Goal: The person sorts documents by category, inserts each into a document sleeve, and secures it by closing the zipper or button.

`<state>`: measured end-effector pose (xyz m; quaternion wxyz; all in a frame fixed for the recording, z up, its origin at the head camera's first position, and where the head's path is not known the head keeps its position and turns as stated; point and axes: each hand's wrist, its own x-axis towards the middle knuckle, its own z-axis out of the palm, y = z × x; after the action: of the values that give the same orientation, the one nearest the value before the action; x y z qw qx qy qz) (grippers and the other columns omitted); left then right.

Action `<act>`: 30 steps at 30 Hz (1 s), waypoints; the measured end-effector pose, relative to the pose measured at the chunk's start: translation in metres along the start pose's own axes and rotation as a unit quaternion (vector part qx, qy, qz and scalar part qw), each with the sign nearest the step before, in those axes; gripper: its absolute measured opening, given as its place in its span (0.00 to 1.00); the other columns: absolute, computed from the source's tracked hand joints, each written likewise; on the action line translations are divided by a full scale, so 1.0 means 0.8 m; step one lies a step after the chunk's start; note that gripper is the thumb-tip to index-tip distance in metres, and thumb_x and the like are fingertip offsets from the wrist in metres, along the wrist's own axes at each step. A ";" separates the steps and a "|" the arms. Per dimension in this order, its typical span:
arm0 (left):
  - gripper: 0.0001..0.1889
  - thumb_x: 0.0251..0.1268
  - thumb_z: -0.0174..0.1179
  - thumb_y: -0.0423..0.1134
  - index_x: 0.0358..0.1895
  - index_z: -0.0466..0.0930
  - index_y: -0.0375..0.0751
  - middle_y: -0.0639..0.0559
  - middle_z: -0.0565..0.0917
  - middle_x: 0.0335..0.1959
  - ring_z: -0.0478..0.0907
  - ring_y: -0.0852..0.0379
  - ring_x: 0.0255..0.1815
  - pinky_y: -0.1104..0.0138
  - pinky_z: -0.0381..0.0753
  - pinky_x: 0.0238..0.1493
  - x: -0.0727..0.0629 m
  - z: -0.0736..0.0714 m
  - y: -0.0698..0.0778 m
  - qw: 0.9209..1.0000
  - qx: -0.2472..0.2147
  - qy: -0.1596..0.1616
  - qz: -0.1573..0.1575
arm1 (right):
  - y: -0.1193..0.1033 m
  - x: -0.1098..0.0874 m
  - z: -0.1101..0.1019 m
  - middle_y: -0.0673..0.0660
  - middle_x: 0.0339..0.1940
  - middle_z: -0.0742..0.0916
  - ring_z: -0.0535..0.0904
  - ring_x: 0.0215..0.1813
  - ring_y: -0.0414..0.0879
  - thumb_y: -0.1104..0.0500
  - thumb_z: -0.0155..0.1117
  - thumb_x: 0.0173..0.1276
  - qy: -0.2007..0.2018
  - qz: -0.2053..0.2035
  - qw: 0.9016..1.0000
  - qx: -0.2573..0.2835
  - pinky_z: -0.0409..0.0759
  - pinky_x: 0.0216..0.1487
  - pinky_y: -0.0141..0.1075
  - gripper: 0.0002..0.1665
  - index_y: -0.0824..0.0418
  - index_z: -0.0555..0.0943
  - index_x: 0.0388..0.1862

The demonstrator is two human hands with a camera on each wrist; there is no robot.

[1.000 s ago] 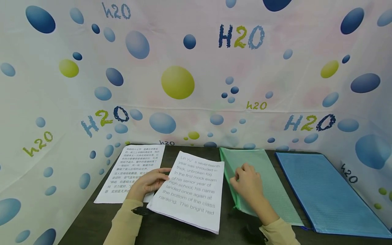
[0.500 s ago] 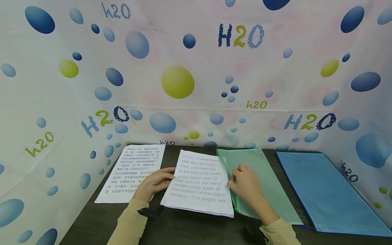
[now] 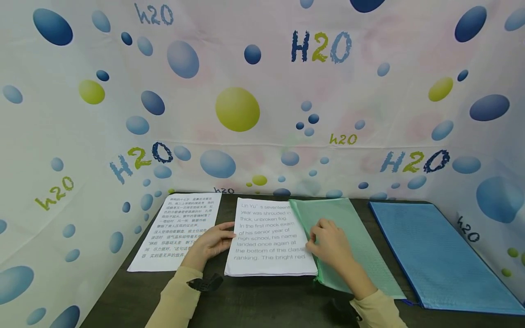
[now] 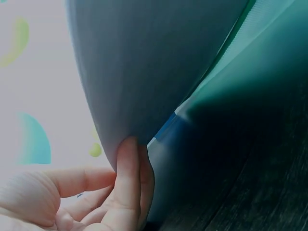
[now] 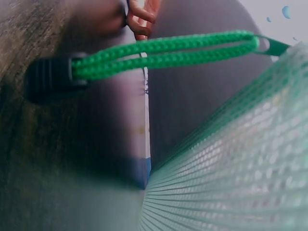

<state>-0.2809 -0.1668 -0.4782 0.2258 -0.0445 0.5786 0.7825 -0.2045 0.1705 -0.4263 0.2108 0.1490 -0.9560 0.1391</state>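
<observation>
Sliding the thick stack of white paper sheets with English print (image 3: 266, 241) into the light green mesh zip pouch (image 3: 365, 259) seems to depend on two steady hands. The grip of the left hand (image 3: 211, 243) is pinching the left edge of the stack, and the grip of the right hand (image 3: 330, 246) is pinching the left edge of the pouch. The stack is in the middle of the dark surface (image 3: 262, 305), near its back edge, raised at least on the left side; its right edge meets the pouch's mouth, but how deep it goes I cannot tell. It would be good to lift the upper layer, and to push the stack level, so that no corner will bend. The green cord zip pull with black end (image 5: 168, 43), at the mouth's near corner, could catch the paper. White paper with Chinese print (image 3: 172, 232) is toward the surface's back left corner, partly covered by the left hand. A blue mesh pouch (image 3: 447, 259) lies along the right edge, apart from the work.
</observation>
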 end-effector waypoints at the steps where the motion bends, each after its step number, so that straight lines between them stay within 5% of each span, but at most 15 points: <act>1: 0.35 0.65 0.49 0.17 0.75 0.50 0.30 0.41 0.81 0.47 0.84 0.53 0.43 0.65 0.84 0.44 0.000 0.001 0.000 1.000 0.002 0.004 0.001 | 0.001 0.000 -0.001 0.51 0.27 0.74 0.65 0.29 0.45 0.63 0.67 0.46 0.001 -0.003 1.000 0.000 0.63 0.28 0.36 0.13 0.52 0.72 0.15; 11: 0.34 0.64 0.53 0.20 0.74 0.53 0.29 0.43 0.83 0.45 0.85 0.55 0.40 0.66 0.85 0.41 -0.004 0.004 0.000 0.998 0.050 0.002 0.029 | 0.001 -0.001 -0.008 0.50 0.28 0.74 0.64 0.29 0.43 0.63 0.67 0.49 -0.002 -0.009 1.000 0.002 0.62 0.28 0.34 0.13 0.51 0.72 0.15; 19: 0.34 0.68 0.48 0.19 0.75 0.48 0.29 0.43 0.80 0.49 0.84 0.57 0.45 0.67 0.83 0.45 -0.003 0.005 0.002 0.999 0.016 -0.036 0.033 | -0.003 0.000 -0.010 0.49 0.27 0.73 0.64 0.29 0.44 0.62 0.67 0.48 0.006 -0.026 1.000 -0.012 0.61 0.28 0.35 0.15 0.51 0.70 0.14; 30: 0.32 0.68 0.48 0.19 0.75 0.51 0.31 0.41 0.79 0.50 0.84 0.56 0.44 0.67 0.83 0.44 -0.010 0.031 0.008 0.999 0.005 -0.027 0.044 | -0.005 -0.002 0.001 0.49 0.27 0.72 0.60 0.29 0.44 0.61 0.68 0.48 0.003 -0.030 0.999 -0.027 0.58 0.29 0.34 0.16 0.51 0.68 0.14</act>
<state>-0.2716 -0.1477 -0.4616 0.2072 0.0036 0.5772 0.7899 -0.2020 0.1673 -0.4267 0.2222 0.1716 -0.9538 0.1069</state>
